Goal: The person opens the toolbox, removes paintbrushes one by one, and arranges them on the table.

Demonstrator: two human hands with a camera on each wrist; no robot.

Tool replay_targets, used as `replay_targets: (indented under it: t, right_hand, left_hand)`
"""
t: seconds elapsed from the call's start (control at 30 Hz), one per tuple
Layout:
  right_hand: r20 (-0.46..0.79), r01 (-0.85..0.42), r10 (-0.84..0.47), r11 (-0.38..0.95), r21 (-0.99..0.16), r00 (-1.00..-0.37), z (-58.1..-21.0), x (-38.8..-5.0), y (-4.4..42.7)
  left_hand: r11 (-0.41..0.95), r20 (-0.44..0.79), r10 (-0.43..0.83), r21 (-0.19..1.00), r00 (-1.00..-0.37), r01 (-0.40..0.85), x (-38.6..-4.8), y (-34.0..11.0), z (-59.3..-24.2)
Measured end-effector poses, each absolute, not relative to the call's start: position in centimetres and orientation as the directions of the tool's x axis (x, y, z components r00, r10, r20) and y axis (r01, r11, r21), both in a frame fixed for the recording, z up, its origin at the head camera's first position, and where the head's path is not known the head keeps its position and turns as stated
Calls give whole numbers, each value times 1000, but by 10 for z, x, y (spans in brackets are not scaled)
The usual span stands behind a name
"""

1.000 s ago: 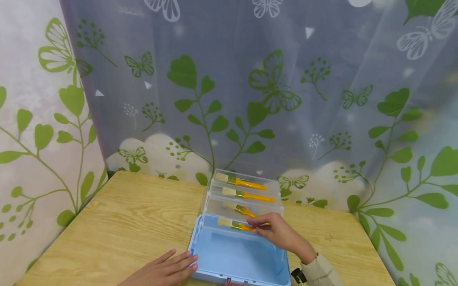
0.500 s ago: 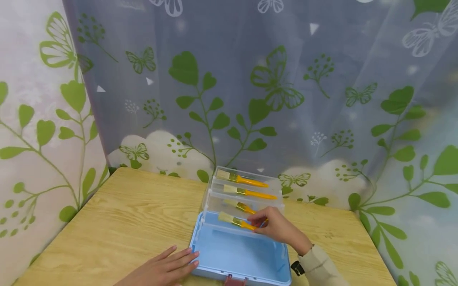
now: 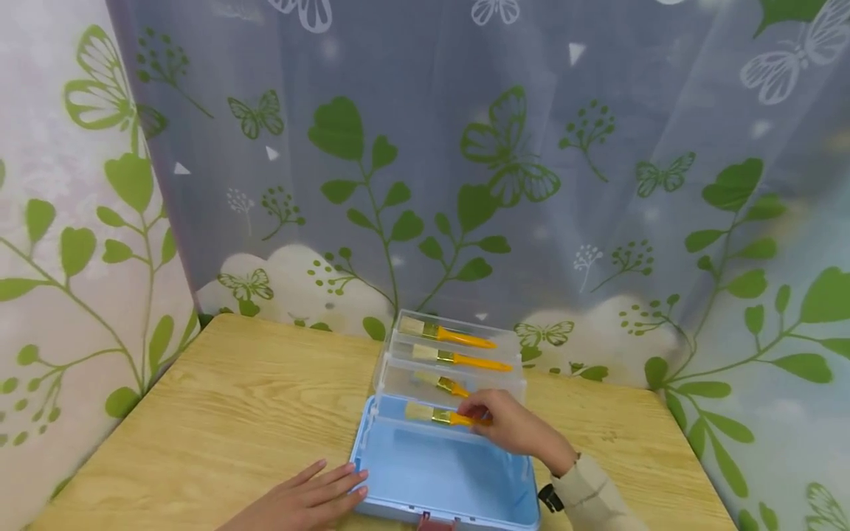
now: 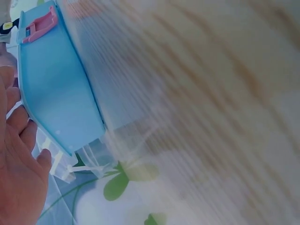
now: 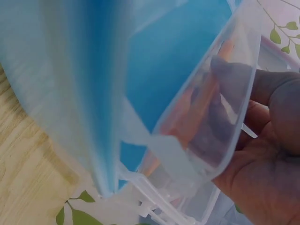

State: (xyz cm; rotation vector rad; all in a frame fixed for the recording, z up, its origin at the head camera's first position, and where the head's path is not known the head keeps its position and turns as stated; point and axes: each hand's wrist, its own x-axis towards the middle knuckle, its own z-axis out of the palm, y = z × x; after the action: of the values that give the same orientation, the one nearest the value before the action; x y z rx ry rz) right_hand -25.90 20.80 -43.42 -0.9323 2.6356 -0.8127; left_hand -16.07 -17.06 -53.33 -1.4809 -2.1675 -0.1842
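Note:
A light-blue box (image 3: 434, 472) stands open on the table, with stepped clear plastic trays (image 3: 393, 377) raised behind it. Several flat paintbrushes with yellow-orange handles lie across the trays. My right hand (image 3: 521, 428) reaches into the lowest tray and pinches the handle of its paintbrush (image 3: 462, 419), bristles pointing left. In the right wrist view, thumb and fingers are seen through the clear wall around the orange handle (image 5: 200, 110). My left hand (image 3: 302, 501) lies flat, straight fingertips touching the box's left edge; the left wrist view shows it beside the blue wall (image 4: 61, 93).
The upper trays hold other paintbrushes (image 3: 465, 338), including a shorter paintbrush (image 3: 451, 386) just behind my right fingers. A dark red latch (image 3: 435, 522) is at the box's front. The wood-grain table (image 3: 219, 413) meets a patterned curtain (image 3: 425, 184) behind.
The paintbrush in the lowest tray tilted bristles-up half a second ago and now lies more level. My right hand shifted only slightly; my left hand stays at the box edge.

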Motion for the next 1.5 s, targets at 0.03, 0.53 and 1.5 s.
replay_targets:
  t: [0.03,0.53,1.5]
  right_hand:
    - [-26,-507,-633,643,-574,-774,-434,-259,209]
    - [33,-496,-611,608,-620,-791,-444,-255,217]
    - [125,-403,-477,542,-737,-870,-438,-250,221]
  left_hand:
    - [394,484,832,-170,-272,903,-163,-170,-534]
    - [381,519,818,-164,-248,910,-166,-166,-544]
    - [387,504,826,-186,-250,903,-169,-168,-536]
